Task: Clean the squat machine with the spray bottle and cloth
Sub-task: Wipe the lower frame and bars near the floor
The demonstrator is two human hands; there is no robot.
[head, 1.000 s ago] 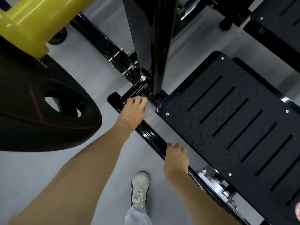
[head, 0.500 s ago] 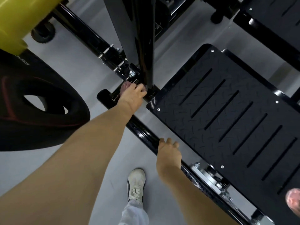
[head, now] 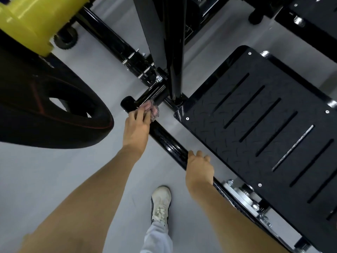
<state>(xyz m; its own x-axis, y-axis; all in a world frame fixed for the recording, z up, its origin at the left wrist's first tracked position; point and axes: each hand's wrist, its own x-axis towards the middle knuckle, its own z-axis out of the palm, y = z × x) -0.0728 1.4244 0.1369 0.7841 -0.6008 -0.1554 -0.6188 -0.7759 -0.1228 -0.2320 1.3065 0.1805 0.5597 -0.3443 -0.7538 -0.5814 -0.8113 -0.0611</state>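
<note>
The base rail [head: 169,143] of the squat machine runs slantwise across the floor [head: 54,179], from its end near the weight plate [head: 45,110] on the left, down toward the right. The footplate [head: 255,125] lies just beside the rail on its far right side. An upright post [head: 176,52] rises near the footplate's left corner. The left hand [head: 136,128] holds the cloth [head: 154,110] against the rail close to its end, and the right hand [head: 199,168] grips the rail farther along. A shoe [head: 161,203] stands on the floor on the near side, between the forearms. A second platform [head: 319,24] sits behind the footplate.
</note>
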